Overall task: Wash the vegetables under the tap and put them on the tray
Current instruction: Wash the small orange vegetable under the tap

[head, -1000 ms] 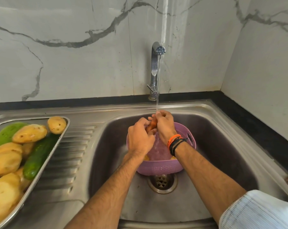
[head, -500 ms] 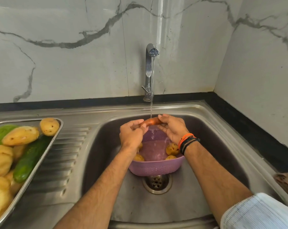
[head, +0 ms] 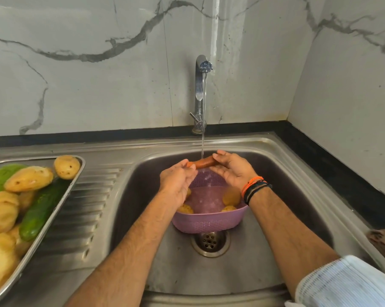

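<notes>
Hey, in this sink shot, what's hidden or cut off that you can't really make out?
Head view only:
- Potatoes in the purple colander: partly hidden by both wrists, so no count.
- Steel tray: cut off by the left edge, contents incomplete.
- Carrot: ends covered by the left hand and right hand.
- Brown object at the right edge: cut off, unidentifiable.

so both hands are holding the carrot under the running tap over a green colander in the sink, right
Not quite: the colander is purple, not green, as the head view shows. The rest holds: the left hand and the right hand hold the carrot under the running tap, over the colander in the sink.
</notes>
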`<state>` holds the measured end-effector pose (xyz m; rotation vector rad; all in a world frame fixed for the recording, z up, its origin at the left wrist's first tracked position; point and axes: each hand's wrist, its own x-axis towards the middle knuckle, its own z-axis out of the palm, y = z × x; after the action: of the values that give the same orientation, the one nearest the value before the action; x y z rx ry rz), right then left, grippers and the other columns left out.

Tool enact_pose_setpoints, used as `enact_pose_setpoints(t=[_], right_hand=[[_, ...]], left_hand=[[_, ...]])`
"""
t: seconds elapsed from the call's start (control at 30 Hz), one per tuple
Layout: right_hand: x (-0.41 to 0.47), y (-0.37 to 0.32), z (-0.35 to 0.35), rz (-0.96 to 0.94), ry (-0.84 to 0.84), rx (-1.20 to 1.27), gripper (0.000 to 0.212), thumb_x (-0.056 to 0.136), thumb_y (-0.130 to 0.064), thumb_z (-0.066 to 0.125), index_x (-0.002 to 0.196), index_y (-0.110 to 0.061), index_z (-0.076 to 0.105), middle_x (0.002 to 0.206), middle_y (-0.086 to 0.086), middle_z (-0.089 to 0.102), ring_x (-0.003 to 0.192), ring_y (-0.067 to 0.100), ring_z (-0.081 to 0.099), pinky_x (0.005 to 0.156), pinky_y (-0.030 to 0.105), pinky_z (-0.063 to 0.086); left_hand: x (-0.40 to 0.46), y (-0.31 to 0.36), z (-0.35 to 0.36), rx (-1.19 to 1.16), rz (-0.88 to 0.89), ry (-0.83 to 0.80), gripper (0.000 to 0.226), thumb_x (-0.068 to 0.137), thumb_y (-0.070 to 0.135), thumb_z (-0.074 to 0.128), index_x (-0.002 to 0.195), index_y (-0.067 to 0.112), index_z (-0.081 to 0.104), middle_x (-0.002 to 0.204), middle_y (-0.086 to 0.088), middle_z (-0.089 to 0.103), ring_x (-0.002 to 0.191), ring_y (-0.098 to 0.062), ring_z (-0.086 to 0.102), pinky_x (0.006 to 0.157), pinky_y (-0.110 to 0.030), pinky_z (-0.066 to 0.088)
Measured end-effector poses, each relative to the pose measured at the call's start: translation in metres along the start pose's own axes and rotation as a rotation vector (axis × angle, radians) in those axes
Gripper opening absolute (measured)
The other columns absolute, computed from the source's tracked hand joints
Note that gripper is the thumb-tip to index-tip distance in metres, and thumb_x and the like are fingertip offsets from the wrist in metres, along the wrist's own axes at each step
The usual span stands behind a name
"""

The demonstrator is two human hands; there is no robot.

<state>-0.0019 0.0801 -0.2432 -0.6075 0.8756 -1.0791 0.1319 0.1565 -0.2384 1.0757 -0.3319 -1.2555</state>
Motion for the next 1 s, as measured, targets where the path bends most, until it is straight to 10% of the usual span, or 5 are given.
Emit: enact_pose_setpoints(t=[0.1,0.27,0.47,0.77,1.0], right_hand=[[-0.002,0.000,0.003,-0.032,0.036,0.024,0.021,0.088,0.017,0.056,0.092,-0.004,0.057,0.087,0.016,0.062,0.093,0.030,0.065,0.098,0.051,0.050],[-0.014,0.004,0.006,-0.144,0.065,-0.249,0.020,0.085,0.010,0.067,0.088,-0.009,0.061,0.092,0.013,0.069,0.094,0.026,0.070,0.074,0.033,0.061],[-0.022,0.013,0.007,-0.179,0.033,-0.523,0.019,0.073,0.006,0.079,0.084,-0.007,0.070,0.087,0.019,0.075,0.089,0.031,0.074,0.083,0.044,0.061],[-0.033,0.013,0.005,-0.320,0.109,-0.658,0.025,0.065,0.003,0.077,0.071,-0.021,0.073,0.072,0.001,0.076,0.076,0.019,0.075,0.076,0.040,0.063],[-0.038,0.010,0.008,-0.338,0.088,-0.600,0.025,0.062,-0.001,0.084,0.075,-0.021,0.076,0.075,-0.001,0.076,0.079,0.017,0.075,0.078,0.039,0.062]], left_hand=[[-0.001,0.001,0.001,-0.021,-0.002,-0.028,0.048,0.089,-0.015,0.059,0.135,-0.006,0.048,0.121,-0.022,0.065,0.116,-0.029,0.064,0.100,-0.043,0.053],[0.008,-0.001,0.016,-0.046,0.032,0.056,0.030,0.089,-0.014,0.061,0.118,-0.005,0.058,0.107,-0.015,0.064,0.109,-0.024,0.064,0.103,-0.038,0.049],[0.031,-0.017,0.049,0.121,0.191,0.133,0.031,0.090,-0.016,0.053,0.074,0.010,0.050,0.074,-0.005,0.051,0.069,-0.013,0.049,0.068,-0.024,0.046],[0.045,-0.010,0.069,0.556,0.352,0.324,0.048,0.107,0.032,0.035,0.098,0.001,0.072,0.098,-0.016,0.074,0.106,-0.030,0.064,0.098,-0.036,0.048],[0.054,0.001,0.072,0.367,0.220,0.271,0.054,0.106,0.044,0.032,0.074,0.011,0.058,0.062,-0.004,0.063,0.058,-0.018,0.059,0.075,-0.036,0.057]])
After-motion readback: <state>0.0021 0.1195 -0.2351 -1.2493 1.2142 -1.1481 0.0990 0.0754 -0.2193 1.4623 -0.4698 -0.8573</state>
